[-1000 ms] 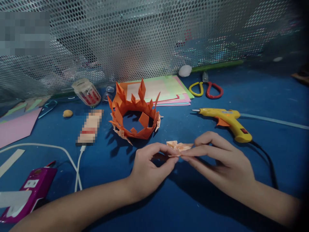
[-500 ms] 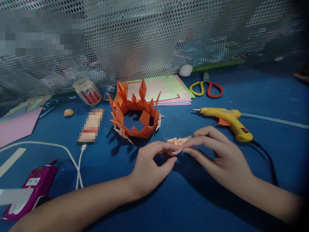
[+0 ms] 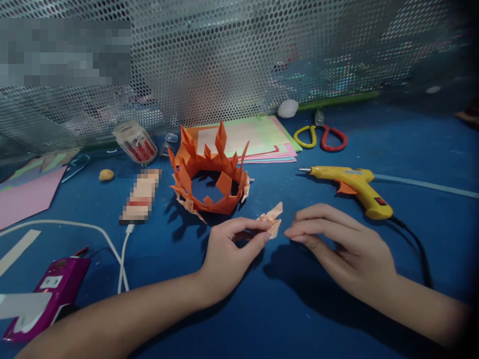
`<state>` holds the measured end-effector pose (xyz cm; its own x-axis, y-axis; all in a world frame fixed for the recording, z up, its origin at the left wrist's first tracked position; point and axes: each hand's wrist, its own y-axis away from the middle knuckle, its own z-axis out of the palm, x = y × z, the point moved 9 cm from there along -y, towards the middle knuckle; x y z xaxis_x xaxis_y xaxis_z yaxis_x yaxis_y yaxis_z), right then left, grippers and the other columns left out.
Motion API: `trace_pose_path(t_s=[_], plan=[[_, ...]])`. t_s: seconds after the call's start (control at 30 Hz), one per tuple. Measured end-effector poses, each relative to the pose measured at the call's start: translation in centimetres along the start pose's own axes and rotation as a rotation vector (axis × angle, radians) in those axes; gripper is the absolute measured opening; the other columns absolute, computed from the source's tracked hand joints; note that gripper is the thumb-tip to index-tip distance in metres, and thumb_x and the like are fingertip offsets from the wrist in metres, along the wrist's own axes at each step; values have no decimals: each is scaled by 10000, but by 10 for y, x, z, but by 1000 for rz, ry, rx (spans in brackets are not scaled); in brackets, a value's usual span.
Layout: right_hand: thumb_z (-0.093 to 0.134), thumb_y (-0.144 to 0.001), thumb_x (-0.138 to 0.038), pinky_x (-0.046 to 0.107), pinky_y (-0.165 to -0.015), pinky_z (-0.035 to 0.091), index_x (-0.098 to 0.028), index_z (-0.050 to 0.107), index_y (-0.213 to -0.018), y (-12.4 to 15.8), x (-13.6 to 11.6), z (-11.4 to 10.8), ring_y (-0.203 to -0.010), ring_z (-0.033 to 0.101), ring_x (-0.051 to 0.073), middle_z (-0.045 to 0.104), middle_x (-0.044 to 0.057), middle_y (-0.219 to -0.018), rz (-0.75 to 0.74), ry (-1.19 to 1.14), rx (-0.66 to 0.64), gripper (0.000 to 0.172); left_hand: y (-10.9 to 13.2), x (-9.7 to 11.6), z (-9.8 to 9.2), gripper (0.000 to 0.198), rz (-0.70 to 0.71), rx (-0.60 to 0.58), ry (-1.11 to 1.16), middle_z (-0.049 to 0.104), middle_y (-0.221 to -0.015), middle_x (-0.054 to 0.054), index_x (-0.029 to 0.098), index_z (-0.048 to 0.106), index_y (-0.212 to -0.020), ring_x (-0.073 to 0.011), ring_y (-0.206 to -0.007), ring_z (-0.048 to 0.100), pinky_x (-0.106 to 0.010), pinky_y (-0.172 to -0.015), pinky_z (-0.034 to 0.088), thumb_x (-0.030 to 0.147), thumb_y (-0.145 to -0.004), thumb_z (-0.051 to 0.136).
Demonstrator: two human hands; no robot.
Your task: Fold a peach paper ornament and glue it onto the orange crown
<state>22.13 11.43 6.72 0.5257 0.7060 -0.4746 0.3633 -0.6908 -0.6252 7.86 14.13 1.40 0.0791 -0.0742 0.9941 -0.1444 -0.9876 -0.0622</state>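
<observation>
My left hand (image 3: 234, 249) pinches a small peach origami piece (image 3: 276, 213) between thumb and fingers, with a pointed flap sticking up to the right. Just right of it, my right hand (image 3: 337, 249) is apart from the paper, its fingertips pressed together with nothing showing between them. Behind my left hand stands an orange folded-paper crown (image 3: 220, 202) with tall pointed spikes. Peach folded pieces (image 3: 190, 204) are on its outer side.
A yellow glue gun (image 3: 352, 179) lies right, its nozzle pointing left. Scissors (image 3: 329, 142), stacked coloured paper (image 3: 258, 134) and a jar (image 3: 136, 142) sit along a perforated metal screen (image 3: 224, 60). At left are a blurred-out device (image 3: 141, 197), cables and a purple power strip (image 3: 60, 284).
My right hand has let go of the origami piece and drawn slightly away. The piece's pointed flap now shows upright in my left hand, which has shifted a little left.
</observation>
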Motion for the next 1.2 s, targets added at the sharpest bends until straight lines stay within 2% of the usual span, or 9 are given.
trace_pose_path(t_s=[0.17,0.3,0.37,0.43,0.53,0.77,1.0,1.2], plan=[[476,-925,-139,218,-615,498,-217,585,-849,-2,5,5,-710,614,119,607,25,-799,77,-76,-48,154,1,1,1,107,4,-4,-8,775,-893,-34,177,756,-835,-157,-828,721,-218,-753,569,145,-759,687],[408,-967,-216,214,-539,466,-217,494,-710,-1,8,11,-593,553,107,551,-5,-659,98,-79,-102,271,1,1,2,115,16,-12,-24,773,-902,-27,185,755,-858,-151,-835,717,-210,-758,565,152,-773,684],[457,-957,-237,224,-572,484,-221,531,-771,0,3,11,-623,574,117,576,0,-680,26,-57,-96,200,1,2,2,107,28,-15,-33,772,-893,-25,185,755,-855,-147,-825,716,-206,-756,563,158,-775,689],[529,-924,-217,241,-615,505,-228,592,-925,1,-4,12,-690,607,136,614,24,-769,-69,4,-86,64,1,5,2,103,54,-26,-41,772,-881,-25,182,755,-849,-143,-807,715,-200,-743,562,152,-776,688],[523,-904,-125,243,-638,514,-247,621,-1030,4,-9,16,-736,618,141,606,43,-845,-145,120,-98,202,1,9,2,120,93,-41,-47,771,-866,-31,176,756,-845,-138,-782,713,-195,-718,560,123,-781,669],[508,-912,-119,202,-684,537,-233,600,-895,4,-6,7,-730,652,109,641,24,-836,-99,122,-35,148,2,6,0,95,80,-10,-28,774,-847,-27,189,764,-805,-147,-773,715,-207,-716,564,129,-754,711],[583,-870,-130,201,-692,578,-261,640,-937,4,-11,6,-704,701,118,724,0,-845,-93,99,-13,158,3,12,-1,77,127,16,-65,773,-816,-42,192,768,-809,-158,-712,708,-241,-663,567,170,-763,711],[600,-842,-118,205,-638,601,-275,626,-906,1,-15,0,-684,721,134,745,-2,-832,-31,26,31,171,7,29,-3,61,307,42,-148,745,-706,-37,194,766,-776,-117,-580,606,-201,-487,469,158,-740,732]])
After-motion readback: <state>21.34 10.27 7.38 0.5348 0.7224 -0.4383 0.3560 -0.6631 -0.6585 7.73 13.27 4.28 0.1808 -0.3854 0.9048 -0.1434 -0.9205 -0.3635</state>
